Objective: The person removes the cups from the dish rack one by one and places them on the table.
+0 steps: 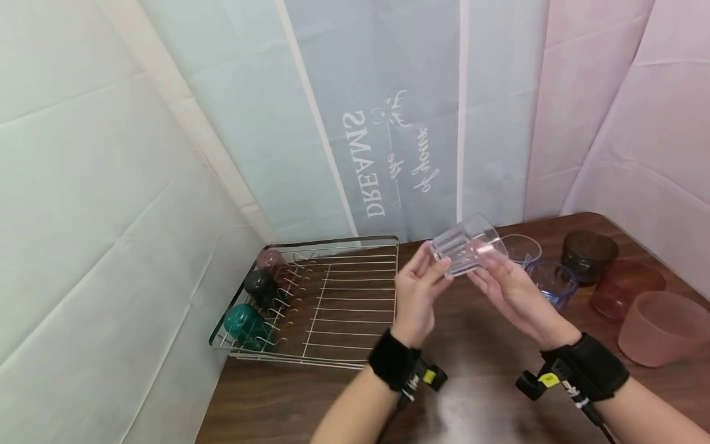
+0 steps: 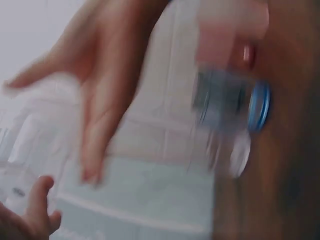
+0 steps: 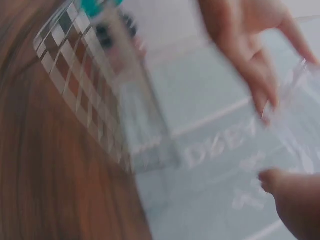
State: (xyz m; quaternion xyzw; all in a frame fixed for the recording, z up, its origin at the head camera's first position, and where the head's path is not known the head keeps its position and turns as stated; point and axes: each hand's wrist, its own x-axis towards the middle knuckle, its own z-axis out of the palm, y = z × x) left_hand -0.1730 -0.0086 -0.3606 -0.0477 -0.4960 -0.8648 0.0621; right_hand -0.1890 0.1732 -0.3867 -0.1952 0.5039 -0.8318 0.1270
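A clear plastic cup [image 1: 468, 245] is held tilted above the table, its base toward the left and its mouth toward the right. The left hand [image 1: 417, 293] pinches it near the base between thumb and fingers. Beside the rim is the right hand [image 1: 518, 296], its fingers fairly straight and partly seen through the cup wall. In the left wrist view that right hand [image 2: 107, 75] has its fingers extended and its thumb spread. Blur in both wrist views hides whether the right fingertips touch the cup.
A wire dish rack [image 1: 355, 320] at left holds a pink cup [image 1: 272, 260], a black cup [image 1: 261, 287] and a teal cup [image 1: 245, 324]. At right stand a clear cup [image 1: 527, 246], blue cup [image 1: 551, 283], dark cup [image 1: 589, 259], red cup [image 1: 624, 293] and frosted pink cup [image 1: 657, 336].
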